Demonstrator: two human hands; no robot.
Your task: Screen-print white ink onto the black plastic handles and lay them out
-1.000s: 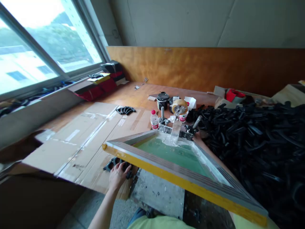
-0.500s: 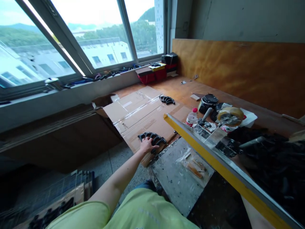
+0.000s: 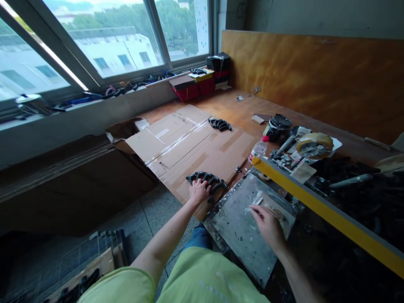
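Note:
My left hand (image 3: 199, 190) rests on a black, fan-shaped part (image 3: 213, 179) with several curved ribs, its fingers gripping the near edge. That part lies on flattened cardboard (image 3: 189, 162). Over a grey, paint-specked board (image 3: 232, 225), my right hand (image 3: 268, 223) has thumb and forefinger brought together in a pinch. Whatever sits between those fingertips is too small to make out. Thin white strips (image 3: 257, 198) lie just beyond the fingertips. Farther back on the cardboard is another black ribbed part (image 3: 220, 124).
A yellow-edged bar (image 3: 322, 210) slants along the right side. Behind it stand a red-capped bottle (image 3: 259, 148), a black tub (image 3: 279, 126) and a tape roll (image 3: 314, 145). Dark parts (image 3: 356, 168) are heaped at right. Red boxes (image 3: 186, 89) sit by the window.
My right hand has come out from beneath the yellow-edged bar and over the grey board, fingers pinched. My left hand stays on the black part. The view has shifted slightly.

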